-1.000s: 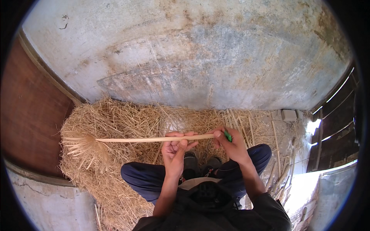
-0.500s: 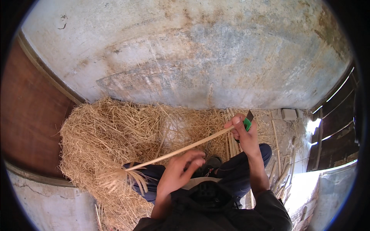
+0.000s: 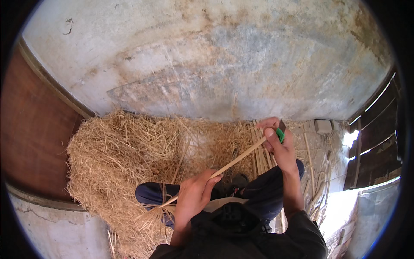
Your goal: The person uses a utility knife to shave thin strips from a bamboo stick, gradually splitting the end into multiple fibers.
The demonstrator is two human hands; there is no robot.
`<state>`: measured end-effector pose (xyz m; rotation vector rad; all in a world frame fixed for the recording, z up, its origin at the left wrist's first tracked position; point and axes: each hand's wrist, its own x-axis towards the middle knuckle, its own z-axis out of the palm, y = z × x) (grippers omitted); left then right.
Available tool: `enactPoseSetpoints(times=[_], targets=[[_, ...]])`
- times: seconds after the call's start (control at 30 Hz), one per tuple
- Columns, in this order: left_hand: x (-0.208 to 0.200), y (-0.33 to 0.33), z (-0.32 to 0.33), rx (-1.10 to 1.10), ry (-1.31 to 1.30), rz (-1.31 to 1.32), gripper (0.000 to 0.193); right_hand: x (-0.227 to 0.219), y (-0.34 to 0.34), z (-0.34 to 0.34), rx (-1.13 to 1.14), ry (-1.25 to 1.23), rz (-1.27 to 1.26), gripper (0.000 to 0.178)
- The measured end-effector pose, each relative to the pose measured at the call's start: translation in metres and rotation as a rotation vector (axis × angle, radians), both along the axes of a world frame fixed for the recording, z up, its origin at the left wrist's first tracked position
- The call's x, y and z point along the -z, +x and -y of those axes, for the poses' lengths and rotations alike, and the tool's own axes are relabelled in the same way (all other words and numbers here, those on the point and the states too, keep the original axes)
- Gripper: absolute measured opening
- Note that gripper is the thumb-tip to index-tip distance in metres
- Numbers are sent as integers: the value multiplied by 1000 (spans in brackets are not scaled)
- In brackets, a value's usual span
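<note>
A pale stick (image 3: 239, 158), likely bamboo, slants across my lap. Thin shavings (image 3: 158, 212) fan out from its lower left end. My left hand (image 3: 194, 192) is closed around the stick near its middle, above my left knee. The upper right end of the stick meets the thumb of my right hand (image 3: 281, 149). That hand also holds a knife with a green handle (image 3: 281, 135), its short dark blade pointing up past the fingers. Part of the knife's handle is hidden in the palm.
A big heap of straw (image 3: 116, 151) lies at the left, spreading along the stained wall (image 3: 215, 64). Several long sticks (image 3: 260, 159) lie on the floor behind my right hand. A grey block (image 3: 323, 126) stands by the wall, and dark slats (image 3: 375, 134) close off the right side.
My left hand has closed on the stick, where before it was loose beside it. The stick has drawn up to the right and tilts more steeply. My right hand has shifted slightly right.
</note>
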<state>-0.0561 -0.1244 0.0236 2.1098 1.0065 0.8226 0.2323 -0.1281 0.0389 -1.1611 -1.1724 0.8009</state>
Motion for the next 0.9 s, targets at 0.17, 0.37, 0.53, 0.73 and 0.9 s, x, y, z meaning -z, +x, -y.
enactPoseSetpoints(times=[0.17,0.37,0.53,0.73,0.9], targets=[[-9,0,0,-11,-287,83,33,8,2,1,204,359,334,38],[-12,1,2,-82,-301,72,33,28,-22,17,77,370,764,38],[-11,7,2,-73,-247,103,29,36,-48,22,81,460,822,40],[-17,15,6,-87,-207,93,26,44,-62,21,83,462,798,37],[-17,17,7,-117,-156,33,26,44,-64,21,129,403,801,34]])
